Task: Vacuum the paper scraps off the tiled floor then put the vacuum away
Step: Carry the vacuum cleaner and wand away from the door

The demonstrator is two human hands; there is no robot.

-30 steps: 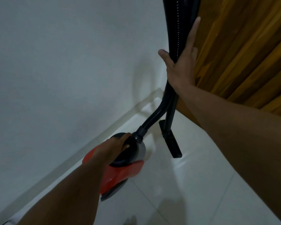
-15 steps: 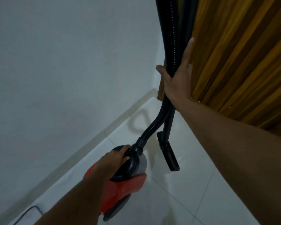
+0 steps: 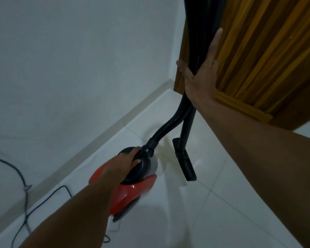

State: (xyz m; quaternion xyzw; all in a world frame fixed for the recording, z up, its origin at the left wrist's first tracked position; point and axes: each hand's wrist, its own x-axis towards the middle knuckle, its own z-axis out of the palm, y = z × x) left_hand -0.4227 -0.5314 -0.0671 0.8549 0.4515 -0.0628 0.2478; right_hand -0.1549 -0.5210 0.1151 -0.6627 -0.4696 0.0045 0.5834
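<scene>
Left fingers (image 3: 135,161) curl round vacuum handle (image 3: 144,170); right fingers (image 3: 213,49) straight against hose (image 3: 168,125), its top cropped

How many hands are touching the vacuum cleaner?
2. The left hand grips the black handle on the red body, lower down; the right hand presses the black hose against the wooden door, higher up.

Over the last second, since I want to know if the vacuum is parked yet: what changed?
Little. The view swung left, bringing the black power cord into sight by the wall. Nothing was taken or let go: the left hand still grips the vacuum body, and the right hand still holds the hose and wand against the wooden panel, fingers straight.
</scene>
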